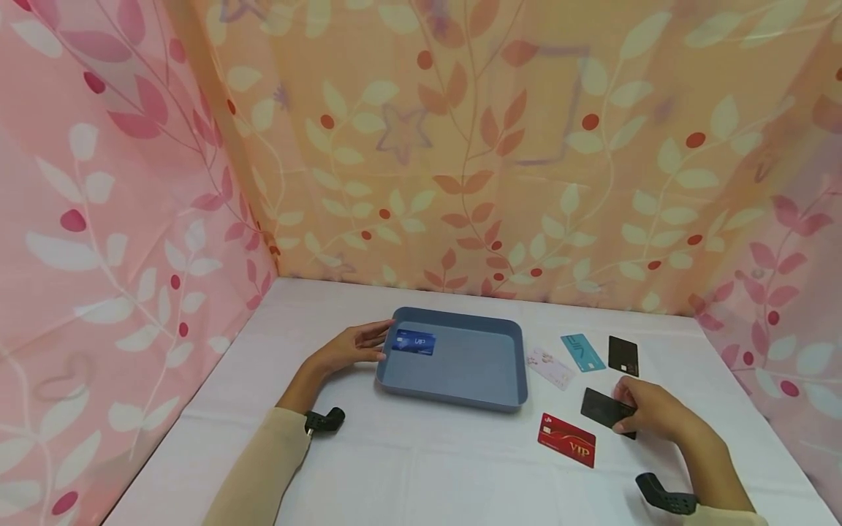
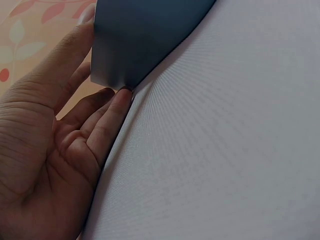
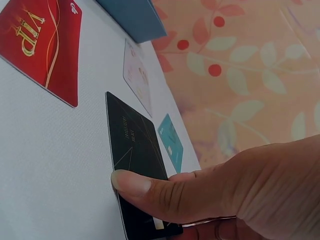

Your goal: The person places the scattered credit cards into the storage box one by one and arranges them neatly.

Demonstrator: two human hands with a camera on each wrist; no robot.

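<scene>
My right hand [image 1: 658, 413] pinches a black card [image 1: 600, 409] between thumb and fingers. In the right wrist view the thumb lies across the face of this black card [image 3: 137, 145], which bears fine gold lines. At the left end of a blue-grey tray [image 1: 460, 376], the fingertips of my left hand [image 1: 349, 348] touch the outer wall. The left wrist view shows the fingers at the tray's [image 2: 145, 40] lower edge and the thumb up along its side. Inside the tray a blue VIP card [image 1: 414, 342] lies near the left wall.
Right of the tray lie a pale flowered card [image 1: 550, 367], a teal card [image 1: 582, 353] and another black card [image 1: 623, 355]. A red VIP card [image 1: 567, 440] lies nearer the front. Patterned cloth walls [image 1: 460, 146] enclose the white table [image 1: 395, 475] at back and sides.
</scene>
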